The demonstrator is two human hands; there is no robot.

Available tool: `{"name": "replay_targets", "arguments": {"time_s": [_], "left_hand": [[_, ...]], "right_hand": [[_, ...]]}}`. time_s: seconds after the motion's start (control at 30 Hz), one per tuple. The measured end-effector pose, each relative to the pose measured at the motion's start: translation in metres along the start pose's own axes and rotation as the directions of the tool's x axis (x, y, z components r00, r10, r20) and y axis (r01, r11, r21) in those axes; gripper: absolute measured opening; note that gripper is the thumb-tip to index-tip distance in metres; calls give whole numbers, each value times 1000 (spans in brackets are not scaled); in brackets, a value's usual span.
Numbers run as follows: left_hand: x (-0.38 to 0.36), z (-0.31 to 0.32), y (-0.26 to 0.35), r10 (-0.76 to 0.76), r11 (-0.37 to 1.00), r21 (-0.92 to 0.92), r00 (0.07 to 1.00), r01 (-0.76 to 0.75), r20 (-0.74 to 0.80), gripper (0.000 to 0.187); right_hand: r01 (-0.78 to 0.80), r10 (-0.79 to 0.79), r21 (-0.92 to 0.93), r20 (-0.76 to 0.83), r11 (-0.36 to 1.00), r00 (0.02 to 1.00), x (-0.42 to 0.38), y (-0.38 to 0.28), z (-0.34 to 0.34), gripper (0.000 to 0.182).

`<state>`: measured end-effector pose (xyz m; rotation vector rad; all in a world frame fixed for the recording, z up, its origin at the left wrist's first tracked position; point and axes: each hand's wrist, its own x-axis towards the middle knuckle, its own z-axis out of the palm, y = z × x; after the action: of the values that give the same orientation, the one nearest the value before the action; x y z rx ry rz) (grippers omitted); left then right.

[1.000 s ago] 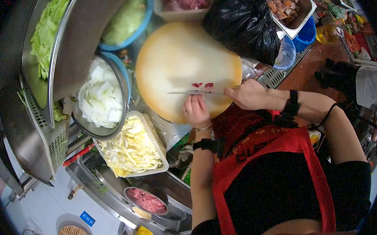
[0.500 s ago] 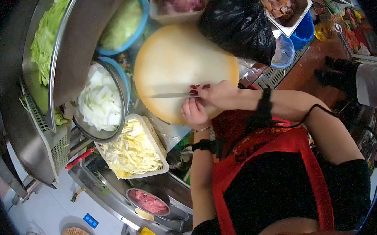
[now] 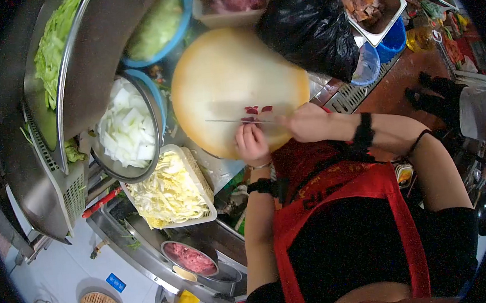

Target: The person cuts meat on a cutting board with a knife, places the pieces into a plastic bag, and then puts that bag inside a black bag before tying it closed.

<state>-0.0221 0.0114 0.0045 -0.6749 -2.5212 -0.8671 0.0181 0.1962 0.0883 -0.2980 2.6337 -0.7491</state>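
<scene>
A round, pale cutting board [image 3: 220, 68] lies in front of me. My right hand [image 3: 308, 122] is closed around the handle of a knife [image 3: 221, 121], whose thin blade points left across the board, edge-on to my view. Just below the blade, my left hand [image 3: 252, 143] has its fingers curled together against a small dark red piece of food [image 3: 247, 119], which the knife and fingertips partly hide. Beyond the blade lie several cut dark red slices [image 3: 252, 110]. I cannot make out what food it is.
Left of the board stand a metal bowl of white chunks [image 3: 128, 128], a white basket of shredded cabbage [image 3: 169, 190] and a large steel container [image 3: 88, 66] with green shreds. A black plastic bag [image 3: 307, 29] touches the board's far right. A meat-filled tub [image 3: 233, 17] sits behind.
My right hand and the knife have shifted right, away from my left hand. The slices beyond the blade show more plainly. My left hand stays almost in place.
</scene>
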Motion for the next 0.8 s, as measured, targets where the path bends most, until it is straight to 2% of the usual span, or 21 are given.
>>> {"name": "replay_targets", "arguments": {"time_s": [0.03, 0.1, 0.23, 0.3, 0.4, 0.5, 0.7, 0.73, 0.8], "left_hand": [[-1, 0, -2, 1, 1000, 1, 1000, -1, 0, 12], [-2, 0, -4, 43, 997, 58, 999, -43, 2, 12], [0, -1, -2, 53, 998, 37, 999, -53, 4, 12], [1, 1, -2, 46, 999, 19, 999, -46, -26, 11], [2, -1, 1, 19, 1000, -2, 1000, -19, -11, 10], [5, -3, 7, -1, 1000, -14, 999, 0, -42, 9], [1, 0, 3, 9, 1000, 14, 999, -8, -41, 12], [1, 0, 2, 8, 1000, 15, 999, -8, -41, 12], [2, 0, 1, 46, 998, 49, 998, -44, -48, 14]], "right_hand": [[1, -1, 1, -1, 1000, 1000, 11, -3, 9, 42], [106, -132, -109, -270, 988, 954, 39, -5, 37, 47], [34, -73, -143, -281, 989, 957, 43, -11, 33, 46], [40, -35, 26, -175, 999, 984, 23, -3, 15, 32], [-41, 42, 20, -88, 999, 995, -2, 0, 2, 35], [-48, 50, 15, -92, 999, 995, -13, 9, 6, 30], [16, -18, -39, -58, 999, 998, -18, 9, 3, 23], [16, -19, -38, -57, 999, 998, -19, 8, 1, 23], [-23, 25, -38, 36, 999, 999, -20, 5, -6, 41]]}}
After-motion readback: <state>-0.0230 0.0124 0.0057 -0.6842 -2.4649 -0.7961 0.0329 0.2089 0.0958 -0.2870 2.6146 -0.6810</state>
